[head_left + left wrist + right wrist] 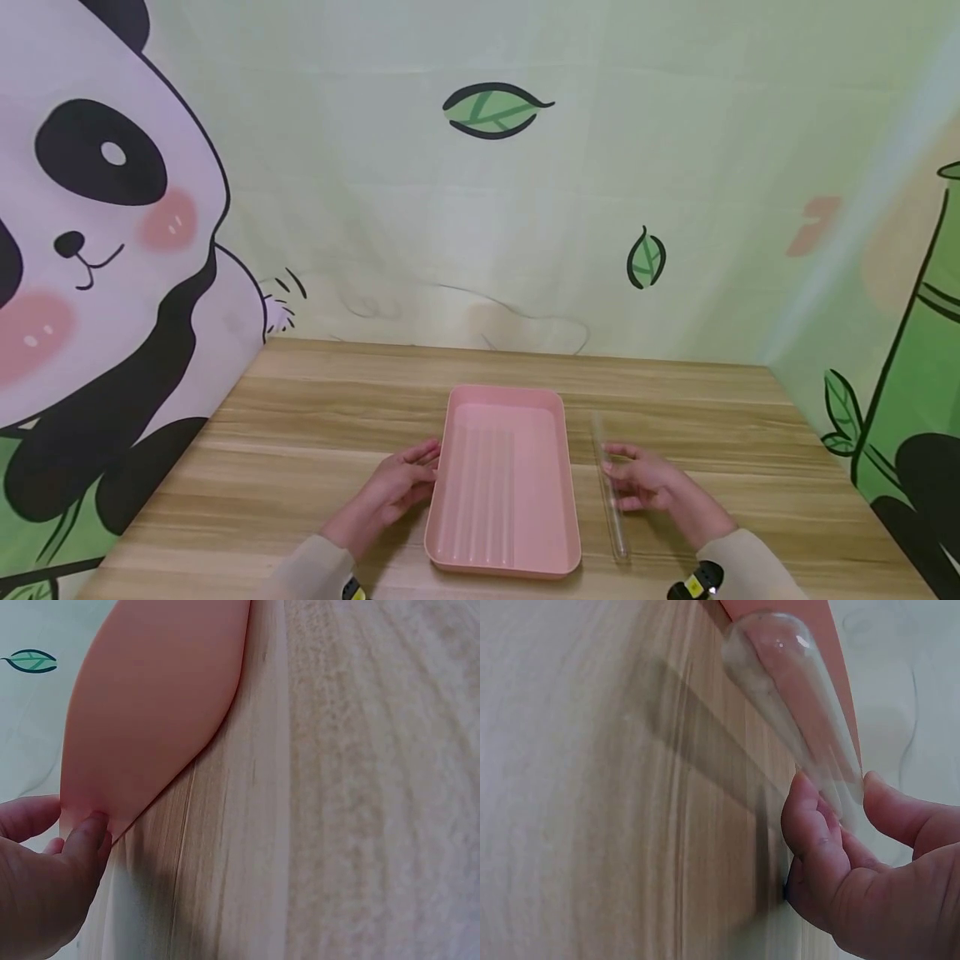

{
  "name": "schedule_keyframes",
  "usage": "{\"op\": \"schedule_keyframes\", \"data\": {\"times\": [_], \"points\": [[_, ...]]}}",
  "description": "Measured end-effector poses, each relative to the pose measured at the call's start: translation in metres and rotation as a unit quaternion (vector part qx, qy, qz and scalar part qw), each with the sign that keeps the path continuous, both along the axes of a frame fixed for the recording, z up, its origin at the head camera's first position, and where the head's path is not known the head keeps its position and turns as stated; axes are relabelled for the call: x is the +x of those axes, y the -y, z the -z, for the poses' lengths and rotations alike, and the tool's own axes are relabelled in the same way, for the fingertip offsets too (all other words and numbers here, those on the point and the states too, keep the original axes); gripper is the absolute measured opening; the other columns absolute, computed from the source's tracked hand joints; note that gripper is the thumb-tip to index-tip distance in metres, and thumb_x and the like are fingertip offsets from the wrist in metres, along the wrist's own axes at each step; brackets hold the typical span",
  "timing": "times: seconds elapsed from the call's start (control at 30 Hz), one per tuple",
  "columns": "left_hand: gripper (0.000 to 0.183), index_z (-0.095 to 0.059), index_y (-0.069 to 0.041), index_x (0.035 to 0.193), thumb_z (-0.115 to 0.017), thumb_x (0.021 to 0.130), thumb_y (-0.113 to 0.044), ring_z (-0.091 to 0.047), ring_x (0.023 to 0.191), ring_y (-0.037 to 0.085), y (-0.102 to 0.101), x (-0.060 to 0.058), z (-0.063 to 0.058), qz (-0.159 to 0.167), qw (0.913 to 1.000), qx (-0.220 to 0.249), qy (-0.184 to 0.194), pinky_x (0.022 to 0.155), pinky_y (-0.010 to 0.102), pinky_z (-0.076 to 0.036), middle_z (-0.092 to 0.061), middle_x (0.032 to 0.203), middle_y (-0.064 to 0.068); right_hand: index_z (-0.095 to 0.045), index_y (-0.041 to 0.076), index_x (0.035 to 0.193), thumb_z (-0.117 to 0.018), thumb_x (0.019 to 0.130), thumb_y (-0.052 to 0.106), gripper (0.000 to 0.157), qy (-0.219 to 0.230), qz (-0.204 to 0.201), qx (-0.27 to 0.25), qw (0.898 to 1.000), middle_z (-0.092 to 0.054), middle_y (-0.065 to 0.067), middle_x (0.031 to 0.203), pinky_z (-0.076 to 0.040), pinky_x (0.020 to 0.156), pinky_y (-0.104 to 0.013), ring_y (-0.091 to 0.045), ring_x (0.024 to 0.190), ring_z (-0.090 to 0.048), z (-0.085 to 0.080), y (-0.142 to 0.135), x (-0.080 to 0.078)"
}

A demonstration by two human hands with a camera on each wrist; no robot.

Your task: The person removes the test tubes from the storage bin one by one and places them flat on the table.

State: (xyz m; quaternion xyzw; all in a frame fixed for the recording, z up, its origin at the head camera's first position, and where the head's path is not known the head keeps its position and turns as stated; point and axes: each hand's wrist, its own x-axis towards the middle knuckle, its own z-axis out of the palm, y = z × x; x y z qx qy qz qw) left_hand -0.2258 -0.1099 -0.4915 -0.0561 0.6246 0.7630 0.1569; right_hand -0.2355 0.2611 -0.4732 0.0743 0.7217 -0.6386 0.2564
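A pink rectangular tray [542, 492] lies on the table. Several clear tubes [483, 500] rest side by side in its left half, running lengthwise. My left hand [405, 483] touches the tray's left side wall; in the left wrist view its fingertips lie against the pink wall [157, 697] near the rim. To the right of the tray, my right hand [648, 482] pinches a clear test tube [617, 525] between thumb and fingers. The tube's rounded end [776, 637] points toward the camera in the right wrist view, and its shadow falls on the wood below.
The wood-grain table [337, 392] extends around the tray on every side. Behind it hangs a pale green cloth backdrop [360, 167] printed with a panda and leaves. Black devices [697, 581] sit at both wrists.
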Motion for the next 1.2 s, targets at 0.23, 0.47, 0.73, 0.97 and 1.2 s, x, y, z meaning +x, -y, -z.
{"op": "schedule_keyframes", "data": {"times": [0.23,0.47,0.73,0.97,1.2], "points": [[0.064,-0.032,0.014,0.153,-0.05,0.091,0.017,-0.058,0.127,0.023,-0.001,0.001,-0.002,-0.001,1.0,-0.003,0.001,0.083,0.021,-0.057,-0.033,0.159,0.035,-0.023,-0.008,0.154,-0.056,0.102,0.005,0.063,-0.019,0.023,0.031,0.999,-0.058,0.001,0.089,-0.062,0.069,-0.029,-0.012,0.083,-0.058,0.001,0.006,0.0],[0.064,-0.032,0.014,0.153,-0.05,0.091,0.016,-0.058,0.127,0.021,0.001,0.001,0.003,0.0,1.0,0.001,0.0,0.083,0.02,-0.057,-0.033,0.159,0.035,-0.029,-0.013,0.149,-0.058,0.1,0.003,0.059,-0.038,0.031,0.069,0.996,-0.057,-0.005,0.09,-0.062,0.066,-0.028,-0.016,0.084,-0.057,0.0,0.014,0.003],[0.065,-0.031,0.015,0.153,-0.051,0.091,0.016,-0.058,0.128,0.022,0.001,-0.001,0.004,0.006,1.0,0.002,-0.007,0.084,0.021,-0.057,-0.032,0.159,0.035,-0.034,-0.014,0.146,-0.059,0.099,0.002,0.056,-0.045,0.04,0.087,0.994,-0.059,-0.008,0.093,-0.062,0.066,-0.03,-0.018,0.088,-0.057,0.0,0.018,0.003],[0.064,-0.032,0.015,0.152,-0.05,0.091,0.016,-0.059,0.125,0.021,0.001,-0.001,0.004,0.005,1.0,-0.002,-0.006,0.084,0.021,-0.057,-0.033,0.159,0.035,-0.036,-0.016,0.144,-0.061,0.098,0.001,0.055,-0.058,0.051,0.12,0.99,-0.056,-0.014,0.098,-0.062,0.064,-0.03,-0.021,0.088,-0.056,0.001,0.022,0.001],[0.065,-0.032,0.015,0.152,-0.049,0.09,0.017,-0.061,0.119,0.017,0.0,0.0,0.001,-0.002,1.0,0.003,-0.002,0.082,0.021,-0.057,-0.033,0.159,0.036,-0.038,-0.014,0.144,-0.062,0.098,0.003,0.055,-0.064,0.048,0.158,0.984,-0.051,-0.012,0.091,-0.059,0.058,-0.024,-0.019,0.082,-0.052,-0.001,0.027,-0.001]]}}
